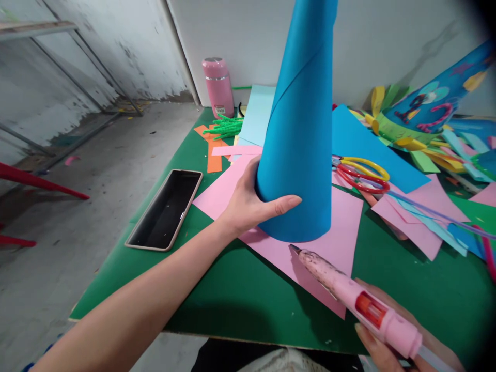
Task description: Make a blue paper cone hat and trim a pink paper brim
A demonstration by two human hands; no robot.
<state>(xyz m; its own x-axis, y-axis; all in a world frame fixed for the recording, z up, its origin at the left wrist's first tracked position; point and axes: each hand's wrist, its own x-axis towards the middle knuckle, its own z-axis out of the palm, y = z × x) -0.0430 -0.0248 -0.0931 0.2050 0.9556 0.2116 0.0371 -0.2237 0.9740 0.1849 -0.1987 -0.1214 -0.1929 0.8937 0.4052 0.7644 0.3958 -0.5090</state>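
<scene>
A tall blue paper cone (pixel 300 155) stands upright on a pink sheet of paper (pixel 344 227). My left hand (pixel 251 204) wraps around the cone's lower left side, its thumb across the front. At the lower right, my right hand (pixel 383 341) grips a pink glue gun (pixel 349 289). The glue gun's dark nozzle points toward the cone's bottom edge, slightly apart from it over the pink sheet. Part of my right hand is hidden behind the glue gun.
A phone (pixel 166 209) lies left on the green table (pixel 201 289). Behind are a pink bottle (pixel 218 88), green pipe cleaners (pixel 225 126) and orange paper strips (pixel 214 155). To the right lie scissors (pixel 362 175), a blue sheet (pixel 372 144), paper scraps and a decorated cone hat (pixel 430 103).
</scene>
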